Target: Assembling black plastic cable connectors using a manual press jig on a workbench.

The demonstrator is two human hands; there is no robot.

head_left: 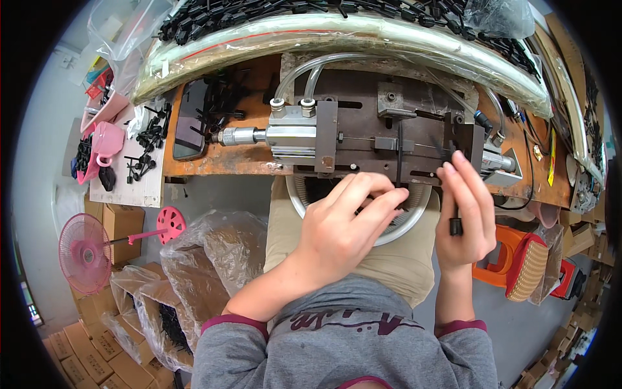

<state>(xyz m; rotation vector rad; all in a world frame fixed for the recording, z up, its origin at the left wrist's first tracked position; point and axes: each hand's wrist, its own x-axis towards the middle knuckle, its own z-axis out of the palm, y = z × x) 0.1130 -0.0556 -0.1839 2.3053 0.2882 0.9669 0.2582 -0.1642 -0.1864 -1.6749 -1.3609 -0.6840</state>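
Note:
My left hand (346, 223) is closed, thumb and fingers pinched around the lower end of a thin black stemmed part (400, 155). Its stem lies across the small metal block at the middle of the dark metal fixture (363, 162). Close to the fixture's right end, my right hand (468, 217) has its fingers partly curled around a second black part, whose round knob (456, 227) shows below the fingers. The stem of that one is mostly hidden by the fingers. A silver air cylinder (291, 139) is mounted at the left of the fixture, and another (499, 165) at the right.
A white-rimmed round basket (414, 223) sits on my lap under the bench edge. Loose black parts (311, 11) pile up behind a plastic-wrapped roll (337, 39). A phone (189, 123) lies at the left. A pink fan (85, 253) and an orange stool (499, 259) stand below.

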